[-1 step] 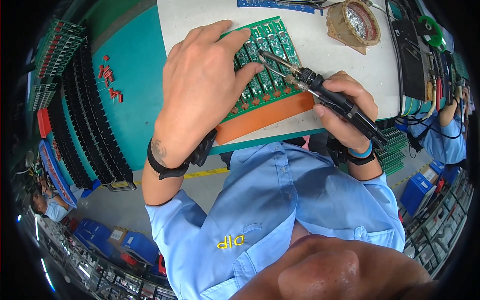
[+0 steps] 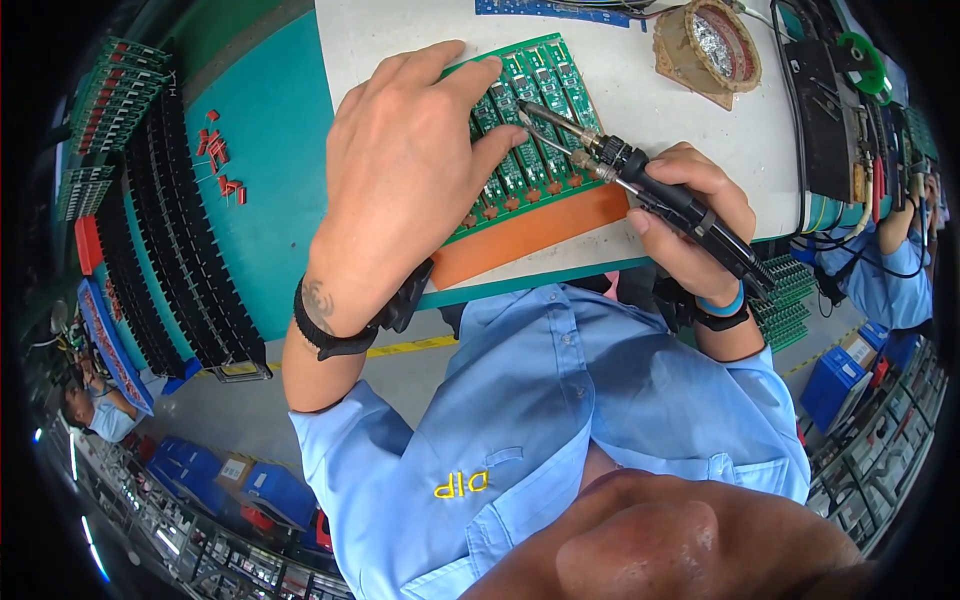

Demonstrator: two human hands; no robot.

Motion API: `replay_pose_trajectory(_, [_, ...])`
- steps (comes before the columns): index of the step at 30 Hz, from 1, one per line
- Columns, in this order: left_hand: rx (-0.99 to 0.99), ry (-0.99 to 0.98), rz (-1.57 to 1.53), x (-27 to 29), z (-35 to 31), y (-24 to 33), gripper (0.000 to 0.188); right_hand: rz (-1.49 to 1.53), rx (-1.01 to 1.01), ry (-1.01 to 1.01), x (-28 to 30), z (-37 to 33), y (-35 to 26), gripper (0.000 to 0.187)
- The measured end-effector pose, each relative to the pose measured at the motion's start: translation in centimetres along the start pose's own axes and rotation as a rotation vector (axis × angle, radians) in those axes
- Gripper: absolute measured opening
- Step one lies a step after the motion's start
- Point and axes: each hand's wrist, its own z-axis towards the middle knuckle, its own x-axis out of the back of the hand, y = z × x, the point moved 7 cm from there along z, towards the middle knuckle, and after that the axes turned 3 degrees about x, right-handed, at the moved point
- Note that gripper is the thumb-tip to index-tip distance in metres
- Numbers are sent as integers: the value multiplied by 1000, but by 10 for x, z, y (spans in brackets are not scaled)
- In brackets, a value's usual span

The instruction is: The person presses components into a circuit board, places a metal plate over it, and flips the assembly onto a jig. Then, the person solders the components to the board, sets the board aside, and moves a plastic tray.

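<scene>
**Right hand (image 2: 683, 255) on soldering iron (image 2: 665, 192), left hand (image 2: 400, 150) over green circuit board (image 2: 548, 158)**

Right hand: fingers and thumb clamped round the iron's black handle. Tip angles up-left over the middle of the board, near the left thumb; can't tell if it touches. Thin metal tube runs beside the shaft.

Left hand: palm down, covering the board's left part; thumb and forefinger apart, both reaching over its face. Other fingertips point away from the body, beyond the left edge.

Board: in front of the chest, slightly turned, narrow strips side by side with copper-coloured patches along the near end. Orange slab (image 2: 540, 237) sticks out along its near side. Both on a white sheet (image 2: 640, 110), laid over a green mat (image 2: 275, 150).

Farther out: tan tub (image 2: 672, 50) with silvery scraps inside, beyond the iron to the right; blue board (image 2: 550, 9) at the top edge. Left on the mat: loose red parts (image 2: 217, 150), then long black racks (image 2: 180, 200) and stacked green boards (image 2: 115, 100). Co-workers in blue at far right (image 2: 880, 275) and far left (image 2: 112, 420). Blue bins (image 2: 280, 495) on the floor behind.
</scene>
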Motion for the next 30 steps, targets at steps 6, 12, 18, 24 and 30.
replay_pose_trajectory(6, [-39,23,-26,-2,-2,-3,47,2,48,22,1,2,-2,39])
replay_pose_trajectory(12, [-53,41,-90,-4,-3,-8,50,26,75,78,8,-2,-10,43])
replay_pose_trajectory(18, [-73,80,-132,4,-5,-9,49,44,96,81,0,3,-12,43])
replay_pose_trajectory(24, [-45,32,-114,1,-11,-15,48,-1,47,28,-10,3,-7,40])
replay_pose_trajectory(30, [-35,31,-94,2,-11,-13,47,-8,30,-10,-12,3,-5,40])
